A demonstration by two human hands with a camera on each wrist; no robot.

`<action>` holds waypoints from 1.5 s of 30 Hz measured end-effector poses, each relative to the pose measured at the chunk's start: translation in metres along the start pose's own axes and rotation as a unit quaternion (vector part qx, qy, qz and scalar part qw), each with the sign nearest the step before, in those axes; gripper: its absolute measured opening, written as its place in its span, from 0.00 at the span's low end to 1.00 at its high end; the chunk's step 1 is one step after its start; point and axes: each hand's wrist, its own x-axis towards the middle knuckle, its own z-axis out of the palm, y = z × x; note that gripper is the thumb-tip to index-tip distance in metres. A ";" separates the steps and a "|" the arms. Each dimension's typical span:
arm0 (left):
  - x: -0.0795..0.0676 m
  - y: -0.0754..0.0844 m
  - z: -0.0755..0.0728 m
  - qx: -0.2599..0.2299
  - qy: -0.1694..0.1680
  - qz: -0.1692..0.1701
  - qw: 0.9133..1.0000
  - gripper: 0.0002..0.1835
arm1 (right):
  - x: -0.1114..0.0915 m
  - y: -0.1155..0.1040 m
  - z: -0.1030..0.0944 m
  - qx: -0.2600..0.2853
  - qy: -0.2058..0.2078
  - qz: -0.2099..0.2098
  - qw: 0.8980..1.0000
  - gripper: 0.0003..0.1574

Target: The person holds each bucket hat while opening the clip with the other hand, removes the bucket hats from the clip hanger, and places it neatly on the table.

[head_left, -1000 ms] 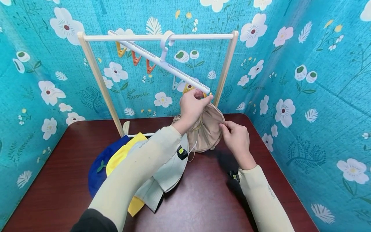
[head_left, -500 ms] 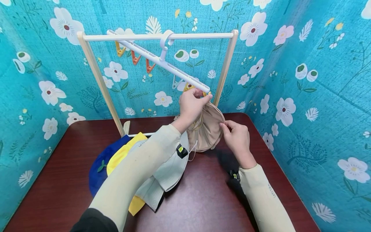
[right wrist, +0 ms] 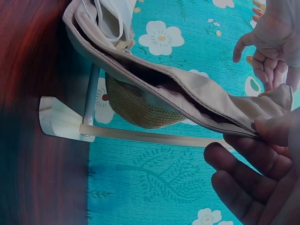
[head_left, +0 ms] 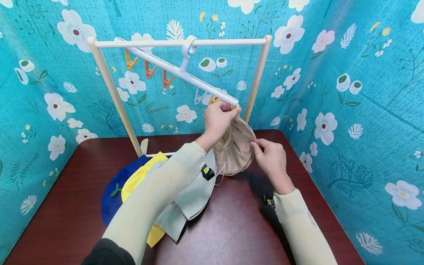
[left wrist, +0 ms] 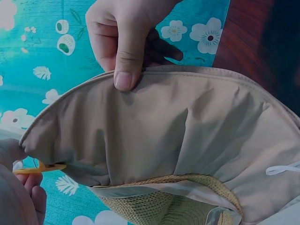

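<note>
A beige sun hat [head_left: 238, 147] with a woven straw crown [left wrist: 140, 206] and white cord [left wrist: 283, 168] hangs below the low end of a white clip hanger [head_left: 175, 69]. At that end my left hand [head_left: 216, 119] pinches a yellow clip [left wrist: 40, 167], which sits right at the corner of the hat's brim. Farther along the brim, my right hand [head_left: 271, 158] pinches the edge between thumb and forefinger, its other fingers loosely bent in the right wrist view. The brim's two layers gape a little there.
The hanger hooks over a wooden rack [head_left: 139, 43]. Orange clips [head_left: 149, 70], another yellow clip [head_left: 130, 60] and a white clip [head_left: 200, 96] hang along it. Under my left arm lie a blue hat [head_left: 112, 191], a yellow hat [head_left: 132, 180] and a pale grey hat [head_left: 195, 195] on the table [head_left: 232, 228].
The far left end of the hanger has swung slightly left and its clips have shifted with it. Both hands keep their holds almost in place.
</note>
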 end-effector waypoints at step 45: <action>0.004 0.011 -0.002 0.000 0.019 -0.024 1.000 0.15 | 0.008 0.004 -0.039 -0.041 -0.039 0.020 0.998 0.12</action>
